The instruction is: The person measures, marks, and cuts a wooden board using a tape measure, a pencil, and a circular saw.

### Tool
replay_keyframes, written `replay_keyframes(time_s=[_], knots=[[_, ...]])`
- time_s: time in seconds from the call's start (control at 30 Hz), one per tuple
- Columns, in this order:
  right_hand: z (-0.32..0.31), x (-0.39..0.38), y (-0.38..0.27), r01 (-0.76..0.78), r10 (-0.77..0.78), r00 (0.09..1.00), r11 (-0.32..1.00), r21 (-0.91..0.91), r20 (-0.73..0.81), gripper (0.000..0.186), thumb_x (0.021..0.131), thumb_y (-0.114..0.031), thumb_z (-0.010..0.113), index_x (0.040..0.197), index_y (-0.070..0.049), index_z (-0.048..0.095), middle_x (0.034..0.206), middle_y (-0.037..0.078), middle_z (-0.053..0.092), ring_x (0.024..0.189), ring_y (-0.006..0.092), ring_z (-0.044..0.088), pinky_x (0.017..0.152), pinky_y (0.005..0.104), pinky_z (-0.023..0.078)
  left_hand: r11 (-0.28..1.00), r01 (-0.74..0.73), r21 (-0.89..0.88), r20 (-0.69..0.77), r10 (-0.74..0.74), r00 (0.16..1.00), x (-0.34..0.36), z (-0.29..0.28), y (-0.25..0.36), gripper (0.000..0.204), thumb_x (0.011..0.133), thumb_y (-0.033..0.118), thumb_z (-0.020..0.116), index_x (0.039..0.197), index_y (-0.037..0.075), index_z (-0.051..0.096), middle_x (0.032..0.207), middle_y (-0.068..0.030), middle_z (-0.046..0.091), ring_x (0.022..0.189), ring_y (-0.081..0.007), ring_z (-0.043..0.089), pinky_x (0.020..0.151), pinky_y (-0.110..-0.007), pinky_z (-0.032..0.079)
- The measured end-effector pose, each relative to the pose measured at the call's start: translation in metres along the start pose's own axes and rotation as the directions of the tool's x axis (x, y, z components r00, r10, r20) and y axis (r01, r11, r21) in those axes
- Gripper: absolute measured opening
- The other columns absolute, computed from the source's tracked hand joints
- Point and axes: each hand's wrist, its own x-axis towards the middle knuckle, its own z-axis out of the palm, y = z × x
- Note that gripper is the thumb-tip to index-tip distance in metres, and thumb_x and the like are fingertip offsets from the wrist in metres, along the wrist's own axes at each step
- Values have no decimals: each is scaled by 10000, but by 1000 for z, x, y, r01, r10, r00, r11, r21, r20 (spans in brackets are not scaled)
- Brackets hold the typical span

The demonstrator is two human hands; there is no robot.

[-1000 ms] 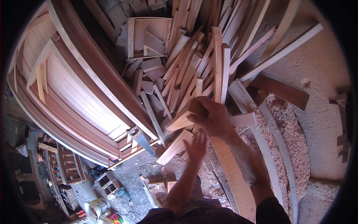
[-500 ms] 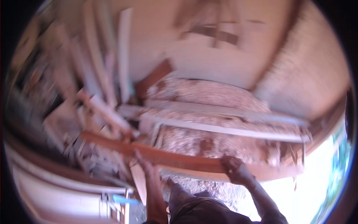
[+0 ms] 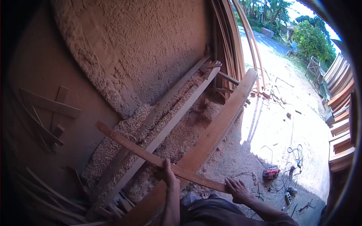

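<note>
While I had the left hand (image 3: 168, 175) and right hand (image 3: 238, 190) gripping the plank (image 3: 128, 144), positioning it seemed the step; the next move, I judged, called for steadiness.

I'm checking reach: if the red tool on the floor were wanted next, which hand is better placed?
Probably the right hand: at the board's end, it looks nearer the red tool. The left hand is farther away, gripping the board nearer its middle.
</note>
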Motion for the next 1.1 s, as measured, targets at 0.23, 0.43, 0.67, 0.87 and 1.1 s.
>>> replay_keyframes(time_s=[0.23, 0.43, 0.67, 0.87, 1.1], knots=[[-11, -42, 41, -405, 424, 906, 864, 300, 3, 1040, 734, -117, 701, 1613, -59, 149, 1623, 216, 272, 1490, 380, 314, 1168, 533, 314, 988, 128, 91, 265, -148, 953, -33, 202, -80, 556, 872, 157, 782, 1273, -116, 508, 1212, -193, 598, 1082, -271, 607, 923, -392, 533], [-43, -4, 92, -466, 498, 799, 867, 177, -336, 1073, 686, -346, 877, 1551, -81, 300, 1535, 200, 378, 1423, 413, 361, 1162, 570, 304, 941, 276, 195, 272, -322, 907, -31, 330, -143, 705, 847, 162, 788, 1362, -94, 379, 1314, -254, 544, 1179, -320, 585, 1014, -416, 509], [-115, 88, 202, -550, 559, 811, 829, 101, -171, 1106, 635, -391, 908, 1522, -113, 309, 1267, 228, 576, 1180, 440, 594, 1032, 558, 446, 875, 158, 458, 322, -330, 887, -30, 433, -205, 897, 830, 209, 806, 1441, -109, 231, 1448, -303, 404, 1310, -359, 502, 1121, -425, 437], [-154, 151, 290, -420, 442, 897, 868, 263, -26, 1008, 685, -318, 777, 1524, -105, 260, 1180, 273, 600, 1054, 490, 631, 885, 568, 524, 945, 128, 301, 500, -271, 823, 18, 476, -261, 630, 901, 129, 738, 1386, -36, 370, 1335, -192, 525, 1180, -265, 570, 994, -392, 514], [-178, 178, 356, -391, 400, 914, 828, 402, 64, 1019, 640, -346, 812, 1497, -67, 338, 1277, 284, 600, 1156, 452, 618, 969, 496, 509, 689, -545, 477, 758, -10, 652, 38, 465, -226, 600, 883, 344, 704, 1348, -13, 578, 1357, -266, 564, 1290, -438, 508, 1111, -475, 411]])
